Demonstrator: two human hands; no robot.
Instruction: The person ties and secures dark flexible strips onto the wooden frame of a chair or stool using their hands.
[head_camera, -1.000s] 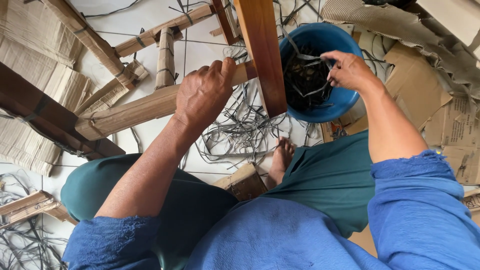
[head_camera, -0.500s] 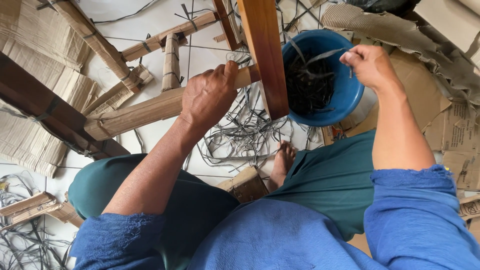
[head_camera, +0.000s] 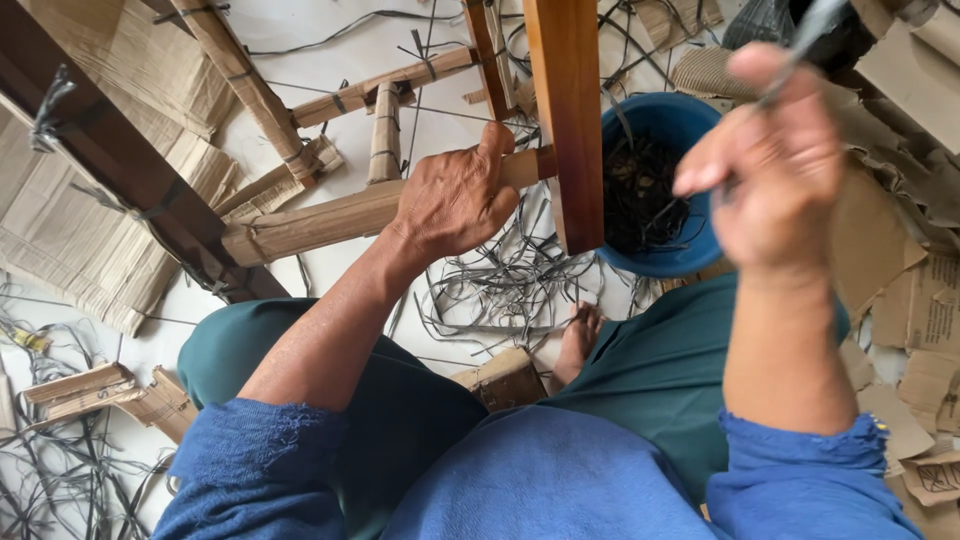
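Note:
My left hand (head_camera: 455, 195) grips a light wooden rail (head_camera: 310, 225) of a chair frame, close to where it meets a reddish wooden leg (head_camera: 565, 110). My right hand (head_camera: 770, 160) is raised and blurred, pinching a thin grey strip (head_camera: 800, 50) that runs up and away from it. Behind that hand stands a blue bucket (head_camera: 690, 255) holding dark strips. I sit with green trousers and blue sleeves, one bare foot (head_camera: 580, 340) on the floor.
Loose grey strips (head_camera: 500, 290) litter the white floor under the frame. Corrugated cardboard sheets (head_camera: 90, 240) lie at the left and right. More wrapped wooden rails (head_camera: 385, 85) cross at the top. A small wooden block (head_camera: 500, 380) sits by my knee.
My right hand rose from the bucket toward the camera, drawing a grey strip with it. My left hand kept its grip on the rail.

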